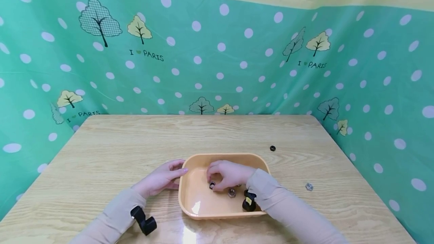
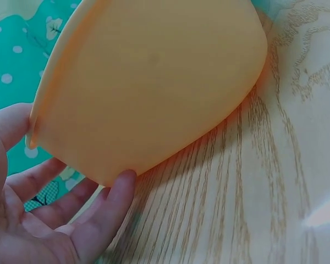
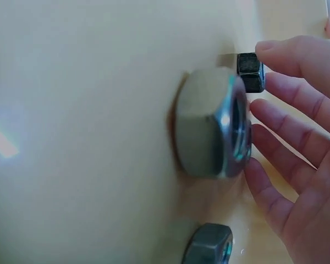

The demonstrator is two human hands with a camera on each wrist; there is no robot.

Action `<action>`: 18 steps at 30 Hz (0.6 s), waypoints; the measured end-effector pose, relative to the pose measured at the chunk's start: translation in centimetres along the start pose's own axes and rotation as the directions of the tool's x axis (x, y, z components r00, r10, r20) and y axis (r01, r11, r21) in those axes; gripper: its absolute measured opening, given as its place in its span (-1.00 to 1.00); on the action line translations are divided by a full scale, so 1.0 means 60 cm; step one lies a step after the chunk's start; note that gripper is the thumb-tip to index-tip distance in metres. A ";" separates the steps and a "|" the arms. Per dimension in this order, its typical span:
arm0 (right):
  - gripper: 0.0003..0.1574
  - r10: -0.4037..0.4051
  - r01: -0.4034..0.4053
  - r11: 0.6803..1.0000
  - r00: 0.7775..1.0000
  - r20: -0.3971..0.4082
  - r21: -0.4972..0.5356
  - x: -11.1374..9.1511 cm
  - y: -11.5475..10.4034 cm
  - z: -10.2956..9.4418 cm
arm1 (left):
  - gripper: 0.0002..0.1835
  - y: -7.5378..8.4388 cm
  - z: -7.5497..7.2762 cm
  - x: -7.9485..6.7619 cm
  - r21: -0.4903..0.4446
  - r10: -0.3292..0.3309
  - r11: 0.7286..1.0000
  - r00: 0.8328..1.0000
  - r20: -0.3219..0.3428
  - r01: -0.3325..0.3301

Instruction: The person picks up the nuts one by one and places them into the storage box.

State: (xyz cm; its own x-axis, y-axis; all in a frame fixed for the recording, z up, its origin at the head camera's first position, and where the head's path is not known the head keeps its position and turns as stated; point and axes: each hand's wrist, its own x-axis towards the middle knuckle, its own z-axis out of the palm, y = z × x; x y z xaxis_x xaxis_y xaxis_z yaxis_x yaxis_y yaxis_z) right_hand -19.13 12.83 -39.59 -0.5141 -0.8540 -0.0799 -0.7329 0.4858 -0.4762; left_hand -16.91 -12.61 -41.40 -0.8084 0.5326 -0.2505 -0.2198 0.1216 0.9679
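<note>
A shallow peach-coloured plastic tray (image 1: 200, 214) stands on the table with metal hex nuts in it. At its left end my left hand (image 1: 162, 178) holds the wall, thumb over the rim and fingers against the outside, as the left wrist view shows. Inside the tray my right hand (image 1: 227, 174) pinches a small black nut (image 3: 250, 72) between thumb and index finger. Its other fingers lie beside a larger silver nut (image 3: 201, 124), which partly hides another nut. A further grey nut (image 3: 209, 245) lies at the bottom edge of the right wrist view.
On the wooden table (image 1: 135, 134), a black nut (image 1: 272, 148) lies beyond the tray's far right corner. To the right of the tray lies a silver nut (image 1: 309, 186). A green dotted cloth (image 1: 220, 59) hangs behind and at both sides.
</note>
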 end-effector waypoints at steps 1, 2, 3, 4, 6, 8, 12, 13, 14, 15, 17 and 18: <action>-0.77 0.001 -0.001 1.000 1.000 -0.001 0.000 0.000 0.000 -0.001 | -0.30 0.000 0.000 0.000 0.002 0.004 1.000 1.000 0.001 -0.004; -0.77 0.002 -0.002 1.000 1.000 -0.002 0.002 -0.001 -0.001 -0.001 | -0.30 0.001 0.000 0.000 0.004 0.008 1.000 1.000 0.002 -0.008; -0.77 0.008 -0.008 1.000 1.000 0.000 0.005 -0.001 0.000 -0.001 | -0.30 0.001 0.001 0.000 0.006 0.010 1.000 1.000 0.003 -0.010; -0.77 0.009 -0.009 1.000 1.000 -0.001 0.013 -0.002 0.000 -0.001 | -0.30 0.001 0.001 0.000 0.007 0.013 1.000 1.000 0.004 -0.013; -0.77 0.028 -0.028 0.999 1.000 0.002 0.042 -0.004 -0.001 -0.003 | -0.31 0.002 0.002 -0.001 0.011 0.015 1.000 1.000 0.002 -0.015; -0.77 0.046 -0.046 0.996 0.999 0.001 0.075 -0.006 -0.002 -0.006 | -0.31 0.002 0.003 -0.001 0.016 0.015 1.000 1.000 -0.005 -0.015; -0.75 0.056 -0.054 0.990 0.998 -0.010 0.129 -0.009 -0.005 -0.012 | -0.31 0.002 0.004 -0.002 0.026 0.009 1.000 1.000 -0.024 -0.009; -0.74 0.057 -0.054 0.988 0.998 -0.010 0.145 -0.010 -0.005 -0.015 | -0.31 0.002 0.005 -0.002 0.030 0.009 1.000 1.000 -0.028 -0.008; -0.73 0.056 -0.053 0.985 0.998 -0.013 0.161 -0.012 -0.006 -0.017 | -0.30 0.002 0.005 -0.002 0.035 0.009 0.999 0.999 -0.031 -0.007; -0.72 0.062 -0.059 0.982 0.998 -0.014 0.177 -0.013 -0.006 -0.020 | -0.30 0.002 0.005 -0.002 0.040 0.009 0.999 0.999 -0.034 -0.008; -0.70 0.078 -0.072 0.974 0.997 -0.019 0.216 -0.016 -0.007 -0.027 | -0.29 0.002 0.006 -0.002 0.051 0.010 0.999 0.999 -0.044 -0.008; -0.68 0.090 -0.082 0.967 0.996 -0.024 0.240 -0.019 -0.007 -0.032 | -0.29 0.002 0.006 -0.003 0.057 0.012 0.998 0.999 -0.045 -0.009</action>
State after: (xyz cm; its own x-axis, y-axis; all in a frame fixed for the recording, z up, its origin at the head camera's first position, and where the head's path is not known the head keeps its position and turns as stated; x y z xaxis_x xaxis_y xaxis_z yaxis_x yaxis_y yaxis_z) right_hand -19.10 13.93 -37.64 -0.5886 -0.8020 -0.1014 -0.5599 0.4949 -0.6645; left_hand -16.62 -12.39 -41.24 -0.8349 0.4956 -0.2395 -0.1805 0.1645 0.9697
